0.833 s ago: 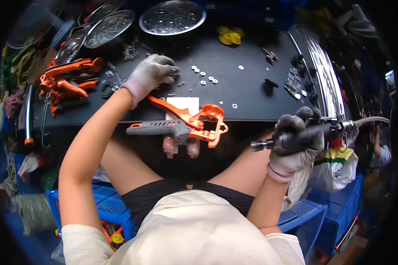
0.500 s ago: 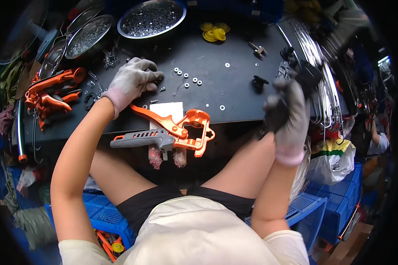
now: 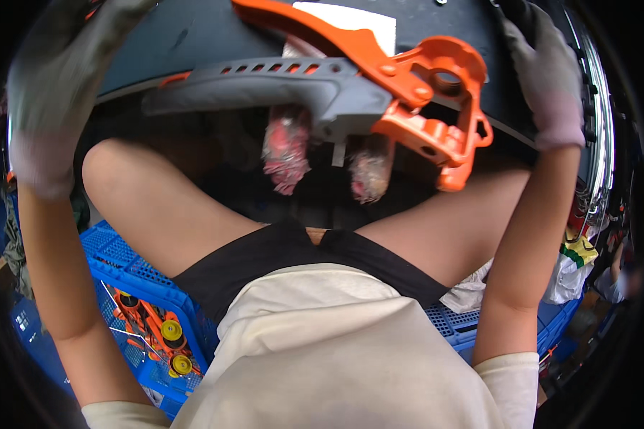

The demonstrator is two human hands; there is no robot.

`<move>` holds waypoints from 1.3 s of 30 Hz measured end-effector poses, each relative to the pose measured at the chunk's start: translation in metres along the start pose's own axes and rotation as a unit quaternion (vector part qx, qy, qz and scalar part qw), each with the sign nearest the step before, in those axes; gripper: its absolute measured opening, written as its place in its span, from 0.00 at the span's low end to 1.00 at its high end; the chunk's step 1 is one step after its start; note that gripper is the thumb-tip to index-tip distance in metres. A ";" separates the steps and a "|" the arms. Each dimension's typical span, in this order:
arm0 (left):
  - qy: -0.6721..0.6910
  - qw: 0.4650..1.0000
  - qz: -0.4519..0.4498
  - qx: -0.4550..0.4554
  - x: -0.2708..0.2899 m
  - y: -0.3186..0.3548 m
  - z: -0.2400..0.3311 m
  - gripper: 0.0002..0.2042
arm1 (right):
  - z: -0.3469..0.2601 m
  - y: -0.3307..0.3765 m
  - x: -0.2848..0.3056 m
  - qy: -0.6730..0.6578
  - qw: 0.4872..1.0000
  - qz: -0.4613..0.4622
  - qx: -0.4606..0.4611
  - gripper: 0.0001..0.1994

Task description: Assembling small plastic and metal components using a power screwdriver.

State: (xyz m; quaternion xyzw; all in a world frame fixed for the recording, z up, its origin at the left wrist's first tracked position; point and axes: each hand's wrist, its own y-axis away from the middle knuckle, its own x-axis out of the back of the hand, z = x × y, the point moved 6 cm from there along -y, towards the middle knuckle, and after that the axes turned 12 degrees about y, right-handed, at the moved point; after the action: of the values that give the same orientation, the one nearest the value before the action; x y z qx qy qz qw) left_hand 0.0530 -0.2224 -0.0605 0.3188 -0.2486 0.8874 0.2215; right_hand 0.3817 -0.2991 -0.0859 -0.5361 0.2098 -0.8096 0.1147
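My left hand [image 3: 57, 93], in a grey glove with a pink cuff, is raised at the upper left, smeared by motion. Its fingers run toward the upper edge. At the upper right, my right hand [image 3: 547, 79] wears a similar glove; its fingertips are partly cut off, with something dark beside them that I cannot make out. Between the hands, apart from both, an orange and grey lever-handled tool body [image 3: 408, 86] lies over the table's front edge. Its grey slotted handle points left, its orange ringed head right. Below it jut two plastic-wrapped pegs [image 3: 288, 146].
The dark tabletop [image 3: 186, 39] ends just before my knees, and a white sheet [image 3: 376, 28] lies behind the tool. Shiny metal rods [image 3: 599, 107] line the right side. A blue crate [image 3: 193, 314] at my lower left holds orange parts with yellow discs [image 3: 172, 330].
The view has tipped down and closer, so the tool appears larger and higher. My left hand has moved outward to the left, away from the small parts; my right hand has shifted toward the upper right.
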 end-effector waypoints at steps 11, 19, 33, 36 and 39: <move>-0.061 0.988 0.129 -0.050 0.051 0.144 0.009 0.14 | -0.166 0.239 -0.110 -0.088 0.564 -0.616 0.543 0.20; -0.305 0.952 0.020 0.031 0.003 0.253 -0.010 0.15 | -0.242 0.297 -0.173 -0.076 0.516 -0.382 0.763 0.19; -0.326 0.938 0.060 0.105 -0.037 0.192 -0.016 0.12 | -0.250 0.293 -0.066 -0.295 0.646 -0.163 0.685 0.17; -0.295 0.949 0.076 0.084 -0.034 0.205 -0.012 0.12 | -0.260 0.281 -0.059 -0.299 0.642 -0.198 0.678 0.17; -0.237 0.970 -0.038 -0.034 -0.059 0.201 -0.002 0.12 | -0.241 0.206 -0.109 -0.281 0.653 -0.271 0.649 0.17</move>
State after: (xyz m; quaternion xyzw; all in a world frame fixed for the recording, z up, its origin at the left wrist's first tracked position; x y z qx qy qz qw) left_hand -0.0171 -0.3914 -0.1622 0.5216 -0.3116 0.7686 0.2002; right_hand 0.1966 -0.3846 -0.3515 -0.5599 -0.5661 -0.5450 0.2626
